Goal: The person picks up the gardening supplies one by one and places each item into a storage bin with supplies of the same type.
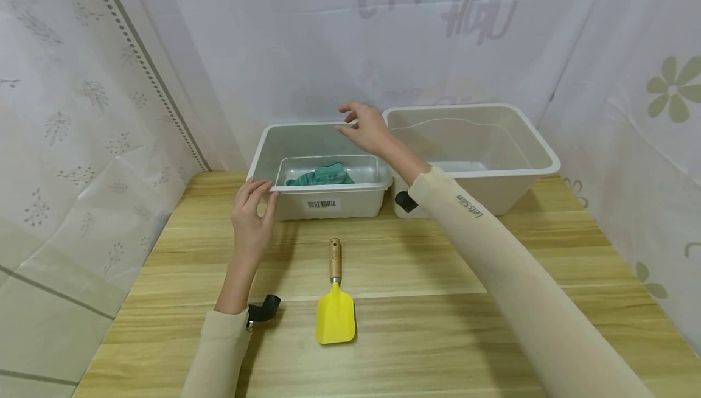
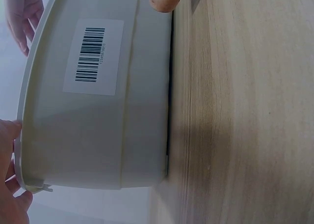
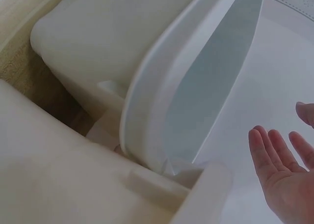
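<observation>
My left hand (image 1: 252, 218) grips the front left corner of the left plastic bin (image 1: 320, 200), its thumb on the front rim and its fingers at the corner. A barcode label (image 2: 93, 57) is on that bin's front. Inside lies a crumpled green cloth-like item (image 1: 328, 174). My right hand (image 1: 367, 129) hovers over the bin's back right part, fingers parted and nothing between them. In the right wrist view, the right hand (image 3: 284, 180) shows loosely bent fingers beside the bin rims.
A second, larger pale bin (image 1: 471, 185) stands against the left one on its right. A small yellow shovel (image 1: 336, 316) with a wooden handle lies on the wooden table (image 1: 438, 325) in front. A printed curtain (image 1: 306, 39) hangs behind the bins.
</observation>
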### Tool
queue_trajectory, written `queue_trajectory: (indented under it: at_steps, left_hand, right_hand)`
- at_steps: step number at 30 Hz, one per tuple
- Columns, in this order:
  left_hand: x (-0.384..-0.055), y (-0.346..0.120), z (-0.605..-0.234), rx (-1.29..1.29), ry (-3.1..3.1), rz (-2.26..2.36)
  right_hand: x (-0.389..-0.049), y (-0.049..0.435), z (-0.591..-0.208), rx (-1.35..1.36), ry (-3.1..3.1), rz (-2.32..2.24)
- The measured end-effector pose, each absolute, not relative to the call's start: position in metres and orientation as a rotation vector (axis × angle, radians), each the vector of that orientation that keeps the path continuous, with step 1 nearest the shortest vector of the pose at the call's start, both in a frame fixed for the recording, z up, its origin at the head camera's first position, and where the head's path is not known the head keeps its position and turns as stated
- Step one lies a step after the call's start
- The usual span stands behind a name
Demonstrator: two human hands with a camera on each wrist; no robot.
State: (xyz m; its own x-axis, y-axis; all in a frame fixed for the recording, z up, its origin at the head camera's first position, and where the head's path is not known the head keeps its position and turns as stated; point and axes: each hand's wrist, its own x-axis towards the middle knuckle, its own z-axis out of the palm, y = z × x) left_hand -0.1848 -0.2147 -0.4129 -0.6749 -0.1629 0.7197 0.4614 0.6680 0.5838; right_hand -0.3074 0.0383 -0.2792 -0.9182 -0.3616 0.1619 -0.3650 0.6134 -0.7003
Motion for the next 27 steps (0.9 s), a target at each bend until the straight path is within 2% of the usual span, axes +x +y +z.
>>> queue_trajectory:
  at_steps: [27]
  left_hand:
    - [-0.186,-0.215,-0.414,-0.243,-2.081,-1.013]
  right_hand:
    - [-0.285,0.052,-0.277,0.653,-2.761,1.188]
